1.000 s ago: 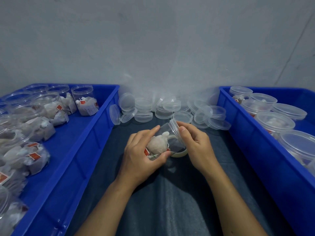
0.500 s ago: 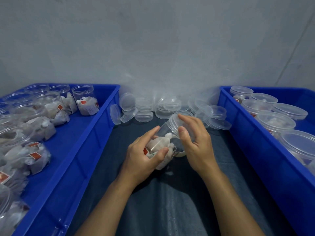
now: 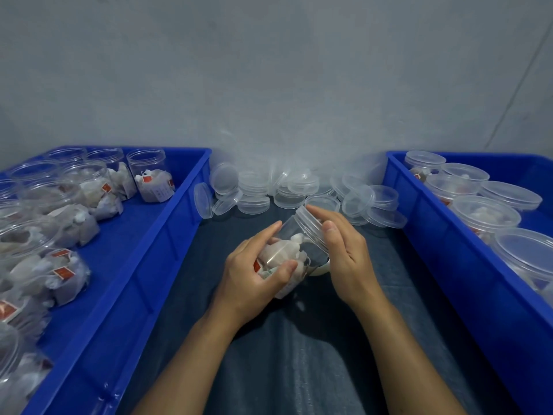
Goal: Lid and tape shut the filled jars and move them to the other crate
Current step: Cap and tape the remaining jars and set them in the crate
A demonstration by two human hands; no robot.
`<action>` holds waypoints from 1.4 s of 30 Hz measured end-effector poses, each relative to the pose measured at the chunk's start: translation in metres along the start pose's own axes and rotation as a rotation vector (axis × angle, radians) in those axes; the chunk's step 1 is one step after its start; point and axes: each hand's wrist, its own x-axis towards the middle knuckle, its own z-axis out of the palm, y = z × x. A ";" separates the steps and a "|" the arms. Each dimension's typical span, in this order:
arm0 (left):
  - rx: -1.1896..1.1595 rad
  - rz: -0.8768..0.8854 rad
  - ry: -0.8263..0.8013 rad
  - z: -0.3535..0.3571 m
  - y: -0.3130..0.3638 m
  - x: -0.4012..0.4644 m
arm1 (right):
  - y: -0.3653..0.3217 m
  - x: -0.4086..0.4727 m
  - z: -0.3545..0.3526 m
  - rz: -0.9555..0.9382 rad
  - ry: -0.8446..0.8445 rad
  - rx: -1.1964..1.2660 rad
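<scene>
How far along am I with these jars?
Done: several lidded jars sit in the right crate. In hand: left hand holds a filled jar, tilted; right hand is at its rim, lid on or not unclear. Left: many open jars in the left crate.

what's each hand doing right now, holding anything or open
Left hand: closed around the body of the tilted jar, holding it.
Right hand: open, fingers loosely curved over the jar's lidded mouth, gripping nothing.
</scene>
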 end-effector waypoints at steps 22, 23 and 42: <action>-0.044 -0.051 -0.050 0.002 0.002 0.001 | 0.006 -0.005 -0.003 -0.047 -0.005 -0.040; -0.061 -0.059 -0.050 0.002 0.002 0.002 | 0.007 -0.005 -0.002 -0.040 0.008 -0.007; -0.171 -0.128 -0.064 -0.004 -0.001 0.004 | -0.004 0.000 0.008 0.128 0.074 0.136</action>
